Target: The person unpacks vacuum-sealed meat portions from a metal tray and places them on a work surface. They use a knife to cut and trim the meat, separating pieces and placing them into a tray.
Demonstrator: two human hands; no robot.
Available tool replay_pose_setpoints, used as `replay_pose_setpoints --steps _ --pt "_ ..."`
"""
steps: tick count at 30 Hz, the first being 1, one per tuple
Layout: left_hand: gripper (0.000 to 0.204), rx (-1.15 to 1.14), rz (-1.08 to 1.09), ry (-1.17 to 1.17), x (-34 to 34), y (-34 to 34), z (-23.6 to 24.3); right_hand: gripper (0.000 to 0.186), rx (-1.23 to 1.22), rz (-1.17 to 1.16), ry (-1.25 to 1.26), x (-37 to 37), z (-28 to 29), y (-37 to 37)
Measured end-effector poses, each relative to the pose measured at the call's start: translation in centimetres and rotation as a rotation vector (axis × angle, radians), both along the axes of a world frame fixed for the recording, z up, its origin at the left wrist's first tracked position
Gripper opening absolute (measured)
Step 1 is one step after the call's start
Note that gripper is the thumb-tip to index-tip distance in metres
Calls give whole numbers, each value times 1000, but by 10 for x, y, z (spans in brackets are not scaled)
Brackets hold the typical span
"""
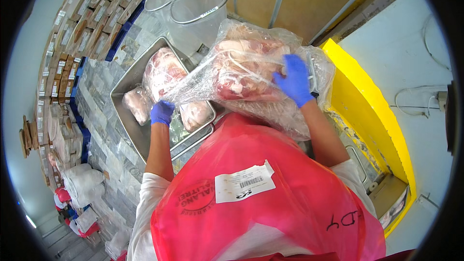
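Note:
My left hand point(162, 112), in a blue glove, is closed on the edge of a clear plastic bag point(195, 84), above the near side of a metal tray. The bag is stretched from there to the right, over a large piece of raw meat point(249, 67). My right hand point(296, 83), also gloved in blue, lies on the bag at the meat's right end, thumb and fingers apart. Inside the metal tray point(126, 128) are a big wrapped cut of meat point(164, 72), a smaller wrapped piece point(137, 105) and another piece point(195, 115) right of my left hand.
Two clear plastic bins point(199, 12) stand beyond the tray. A yellow barrier point(369, 101) curves along the right, before a pale wall. Stacked boxes point(92, 24) on blue pallets line the left. People in red and white point(79, 220) are far off at lower left.

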State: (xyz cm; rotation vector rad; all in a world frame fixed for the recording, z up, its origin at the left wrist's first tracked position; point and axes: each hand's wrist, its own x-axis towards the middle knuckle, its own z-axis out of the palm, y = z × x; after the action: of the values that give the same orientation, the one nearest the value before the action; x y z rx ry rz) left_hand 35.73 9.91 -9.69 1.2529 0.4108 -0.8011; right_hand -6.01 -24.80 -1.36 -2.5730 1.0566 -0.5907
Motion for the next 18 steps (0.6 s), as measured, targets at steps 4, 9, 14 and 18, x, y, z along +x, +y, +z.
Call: replay_pose_setpoints --steps 4,9,14,18 --pt "21 -74 -39 108 7 34 -25 67 2 256 60 82 -4 50" --pt "70 92 -682 93 -51 -20 62 60 80 272 199 116 2 36" --pt "83 302 -1115 -590 -62 -93 36 55 178 475 217 113 -5 20" --pt "71 260 -909 -812 -86 -180 13 51 151 510 302 99 12 45"
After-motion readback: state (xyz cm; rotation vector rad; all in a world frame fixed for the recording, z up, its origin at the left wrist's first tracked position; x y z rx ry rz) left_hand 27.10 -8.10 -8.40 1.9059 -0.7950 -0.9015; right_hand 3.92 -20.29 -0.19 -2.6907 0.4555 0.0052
